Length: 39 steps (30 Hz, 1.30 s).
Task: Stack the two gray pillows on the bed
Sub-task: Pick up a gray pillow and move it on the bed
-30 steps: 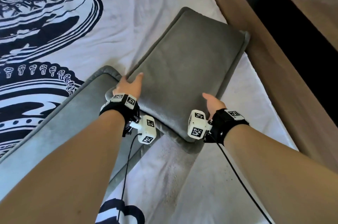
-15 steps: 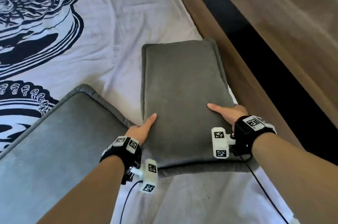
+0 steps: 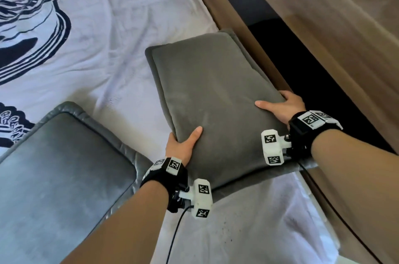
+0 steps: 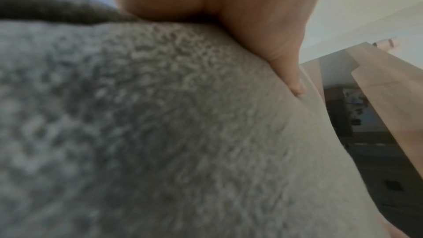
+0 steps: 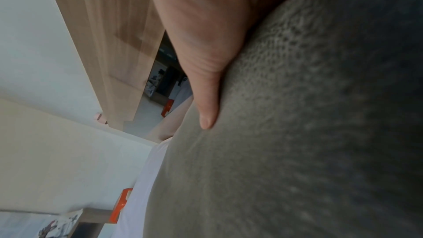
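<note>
A: Where is the dark gray pillow (image 3: 213, 99) right now?
B: Near the middle of the head view, stretching toward 1 o'clock along the bed's (image 3: 121, 26) wooden side rail (image 3: 244, 26). Both hands hold its near end.
A: How do the hands sit on it?
B: The left hand (image 3: 183, 145) grips the edge at about 7 o'clock of the pillow, thumb laid on top, its fingers tucked under and hidden. The right hand (image 3: 282, 106) grips the opposite edge at about 4 o'clock, thumb on top too, fingers clamped round the side. In the wrist views each thumb presses into the nubby fabric.
A: And the other pillow?
B: The lighter gray pillow (image 3: 56, 177) lies flat on the bed at 8 o'clock, beside the left forearm. Whether the two pillows touch, I cannot tell.
A: Anything else?
B: A white sheet with a dark blue print (image 3: 32, 32) at 10 o'clock.
</note>
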Motion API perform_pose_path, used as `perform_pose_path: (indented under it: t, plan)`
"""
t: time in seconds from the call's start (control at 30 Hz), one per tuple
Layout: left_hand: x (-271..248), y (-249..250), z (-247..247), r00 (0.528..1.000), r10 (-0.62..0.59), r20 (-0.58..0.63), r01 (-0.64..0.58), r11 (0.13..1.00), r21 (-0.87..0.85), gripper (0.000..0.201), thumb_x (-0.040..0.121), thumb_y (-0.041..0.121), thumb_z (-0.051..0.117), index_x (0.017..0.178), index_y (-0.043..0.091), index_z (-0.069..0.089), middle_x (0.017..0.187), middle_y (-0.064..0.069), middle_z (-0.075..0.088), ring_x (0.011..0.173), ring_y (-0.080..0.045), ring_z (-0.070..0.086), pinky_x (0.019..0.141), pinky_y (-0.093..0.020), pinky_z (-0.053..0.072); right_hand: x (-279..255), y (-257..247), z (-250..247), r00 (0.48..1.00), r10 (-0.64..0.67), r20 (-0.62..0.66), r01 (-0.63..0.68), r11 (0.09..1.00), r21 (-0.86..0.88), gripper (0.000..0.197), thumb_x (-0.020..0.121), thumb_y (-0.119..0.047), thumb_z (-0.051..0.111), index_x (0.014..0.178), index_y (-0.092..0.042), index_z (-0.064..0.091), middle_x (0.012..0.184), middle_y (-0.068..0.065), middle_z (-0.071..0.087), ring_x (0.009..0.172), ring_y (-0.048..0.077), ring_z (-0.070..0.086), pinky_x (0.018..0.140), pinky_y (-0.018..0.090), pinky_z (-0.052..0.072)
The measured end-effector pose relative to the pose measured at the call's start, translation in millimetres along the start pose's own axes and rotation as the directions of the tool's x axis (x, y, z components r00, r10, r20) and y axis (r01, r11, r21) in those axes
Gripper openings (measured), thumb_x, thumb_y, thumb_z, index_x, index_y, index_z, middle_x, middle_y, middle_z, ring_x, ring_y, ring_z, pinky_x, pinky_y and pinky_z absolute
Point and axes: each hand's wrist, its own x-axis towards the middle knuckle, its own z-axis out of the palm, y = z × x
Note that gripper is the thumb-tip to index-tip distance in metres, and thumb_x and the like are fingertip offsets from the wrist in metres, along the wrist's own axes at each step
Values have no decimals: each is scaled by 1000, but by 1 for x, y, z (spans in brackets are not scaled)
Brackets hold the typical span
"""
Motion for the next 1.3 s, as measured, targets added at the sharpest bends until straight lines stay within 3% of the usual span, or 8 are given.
perform_pose_path:
  t: [0.23,0.43,0.6,0.8,0.93,1.07,1.2,1.3]
  plan:
    - [24,-9,36,995,102,5,-102,995,24,63,79,47,78,129,17,54,112,6,59,102,-18,58,83,-25,41,24,37,-1,997,-52,51,54,998,-42,72,70,-30,86,137,-20,59,135,0,60,121,18,59,94,22,43]
    - [44,5,48,978,200,-60,-197,979,57,64,83,44,76,135,14,54,117,6,60,103,-12,56,84,-20,39,32,43,11,982,-184,46,187,980,-70,65,71,-28,85,132,-21,63,135,0,62,120,15,59,103,27,46]
    - [44,7,45,986,127,-107,-121,991,56,70,87,53,67,141,11,49,140,-6,59,127,-26,56,85,-22,35,24,40,27,957,-236,170,268,942,-201,66,68,-42,81,131,-34,61,149,2,49,133,19,49,112,37,40]
    - [29,22,33,898,283,-338,-291,956,30,51,90,25,67,138,11,57,133,-5,64,122,-17,60,83,-11,39,4,40,22,971,-208,114,220,970,-99,56,80,-31,78,133,-25,62,140,0,58,128,18,54,106,28,43]
    - [15,35,48,936,349,-41,-343,932,116,45,93,20,67,135,5,62,131,-8,67,120,-15,62,90,-7,41,-18,35,26,955,-208,213,256,939,-231,59,78,-39,76,134,-24,61,147,4,51,135,22,47,113,36,38]
    - [8,43,29,973,229,12,-229,973,-12,55,86,29,72,136,10,62,133,-9,66,124,-22,62,107,-34,46,-36,22,26,968,-152,200,185,970,-156,58,86,-37,70,140,-23,55,145,0,54,131,22,52,106,32,41]
    - [7,41,-32,992,113,-48,-120,971,-205,39,81,27,73,119,16,70,104,-4,70,98,-19,65,85,-34,52,-61,3,36,974,-116,194,113,993,27,54,85,-32,71,135,-17,58,134,3,60,123,20,56,107,36,44]
    - [-1,26,-94,993,86,-86,-104,968,-227,21,92,14,66,112,16,70,91,-3,68,86,-18,63,62,-25,48,-88,-17,52,960,-14,280,-55,970,237,50,87,-30,70,133,-15,59,116,3,60,103,18,56,91,34,49]
